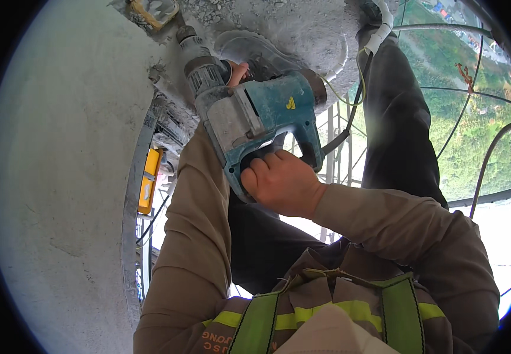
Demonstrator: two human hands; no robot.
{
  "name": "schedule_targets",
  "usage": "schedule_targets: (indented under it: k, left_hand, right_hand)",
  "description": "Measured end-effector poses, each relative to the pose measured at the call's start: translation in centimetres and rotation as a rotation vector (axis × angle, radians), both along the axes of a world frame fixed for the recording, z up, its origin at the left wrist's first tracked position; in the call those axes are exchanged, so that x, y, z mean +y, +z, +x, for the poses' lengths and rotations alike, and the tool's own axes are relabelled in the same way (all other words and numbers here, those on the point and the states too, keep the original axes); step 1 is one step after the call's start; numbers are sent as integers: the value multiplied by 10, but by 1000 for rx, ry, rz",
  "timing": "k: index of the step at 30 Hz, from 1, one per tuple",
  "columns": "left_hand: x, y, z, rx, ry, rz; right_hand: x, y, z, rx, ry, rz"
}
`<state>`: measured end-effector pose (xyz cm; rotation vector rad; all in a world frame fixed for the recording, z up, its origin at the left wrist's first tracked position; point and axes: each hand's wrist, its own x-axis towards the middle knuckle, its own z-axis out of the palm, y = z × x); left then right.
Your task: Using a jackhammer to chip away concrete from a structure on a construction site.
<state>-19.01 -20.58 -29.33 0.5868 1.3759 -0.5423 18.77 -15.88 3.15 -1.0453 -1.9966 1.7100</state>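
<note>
Person is holding a teal rotary hammer (282, 106) slantwise over the gap between the legs, its nose pointing to the upper left beside the pale concrete wall (66, 177). Right hand (285, 183) is wrapping round the rear handle, fingers folded; left hand (237, 73) is apparently gripping near the front of the tool, mostly hiding behind the body, so its full hold isn't showing. Bit (178, 19) is reaching toward a tan-rimmed recess (152, 15); contact isn't clear. Grey rubble (226, 13) is lying near the nose, so breaking or drilling concrete looks like the step in hand. Next move is probably calling for a firm two-handed press and a steady bit angle, cord (344, 135) staying clear. Containers: a yellow case-like thing (149, 182) is sitting beyond the wall edge, contents not showing; the recess's inside is too unclear to tell.
</note>
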Motion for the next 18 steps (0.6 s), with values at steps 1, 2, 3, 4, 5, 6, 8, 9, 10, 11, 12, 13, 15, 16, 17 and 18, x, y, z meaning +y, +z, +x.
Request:
schedule_targets:
  k: [1,2,3,4,5,6,8,9,10,11,12,13,15,16,17,18]
  left_hand:
    - [-47,20,68,-24,8,128]
    - [-38,34,122,-19,-10,274]
    - [-3,56,139,32,-63,433]
    - [0,60,141,35,-67,438]
    - [5,69,127,86,-61,469]
    - [7,75,116,130,-49,499]
    - [11,79,107,173,-36,535]
    - [11,78,110,151,-49,545]
    - [10,78,113,128,-60,555]
    - [11,76,116,104,-72,564]
    - [15,73,116,105,-72,569]
    - [22,73,124,111,-122,490]
    - [32,74,133,130,-230,336]
    - [32,74,134,133,-230,337]
    - [34,73,136,163,-238,301]
    - [36,70,136,193,-246,267]
  right_hand:
    - [-18,-16,8,-64,65,-28]
    - [-26,-23,15,-103,99,-39]
    - [-25,-21,11,-92,89,-31]
    - [-28,-22,7,-91,91,-31]
    - [-24,-19,-3,-64,79,-21]
    - [-22,-16,-8,-44,72,-13]
    - [-21,-15,-9,-21,61,-7]
    - [-22,-17,-7,-17,61,-15]
    - [-23,-20,-4,-13,61,-23]
    - [-24,-24,-1,-13,60,-17]
    - [-25,-29,3,-10,39,-21]
    - [-27,-32,9,-15,25,-34]
    - [-29,-37,18,-17,11,-45]
    - [-29,-39,21,-21,2,-53]
    - [-28,-41,25,-27,-7,-62]
    - [-27,-42,29,-32,-17,-68]
